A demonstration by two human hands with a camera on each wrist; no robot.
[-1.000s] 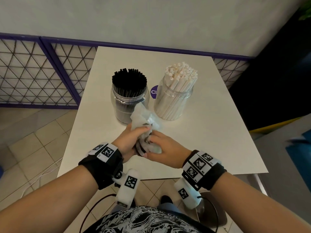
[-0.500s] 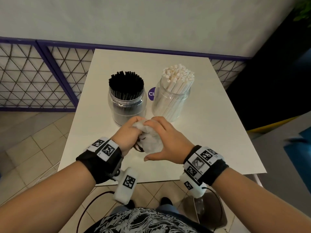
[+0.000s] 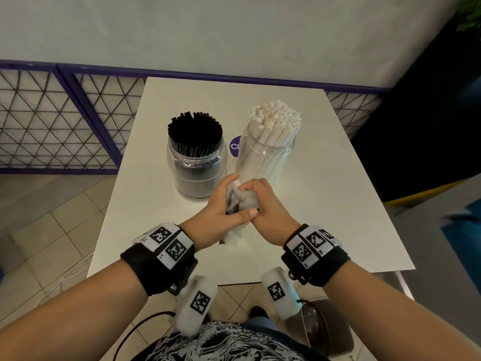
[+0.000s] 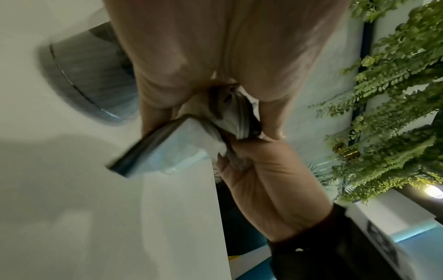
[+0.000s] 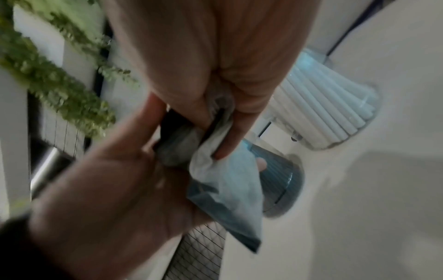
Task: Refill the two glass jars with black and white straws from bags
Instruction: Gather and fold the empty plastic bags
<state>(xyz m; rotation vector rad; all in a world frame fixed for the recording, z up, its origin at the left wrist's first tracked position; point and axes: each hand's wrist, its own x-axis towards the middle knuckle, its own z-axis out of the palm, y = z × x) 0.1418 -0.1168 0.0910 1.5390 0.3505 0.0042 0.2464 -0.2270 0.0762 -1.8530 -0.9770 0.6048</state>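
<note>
Two clear glass jars stand on the white table [image 3: 325, 209]. The left jar [image 3: 197, 165] is packed with black straws [image 3: 194, 134]; the right jar [image 3: 265, 157] holds white straws [image 3: 276, 121]. Just in front of them both hands squeeze a crumpled, translucent plastic bag [image 3: 243, 200]. My left hand [image 3: 223, 209] wraps it from the left, my right hand [image 3: 263, 204] from the right. In the left wrist view the bag [image 4: 177, 149] hangs folded below the fingers; in the right wrist view the bag [image 5: 225, 191] droops over the table. Whether straws remain inside is unclear.
A purple round sticker [image 3: 235, 146] lies between the jars. A purple-framed wire mesh fence [image 3: 52, 121] runs along the left and behind the table. Tiled floor [image 3: 46, 230] lies to the left, and green hanging plants [image 4: 395, 94] show in the wrist views.
The bag stuck up loose above my hands a second ago; now it is crumpled smaller between both palms. My hands have drawn closer together.
</note>
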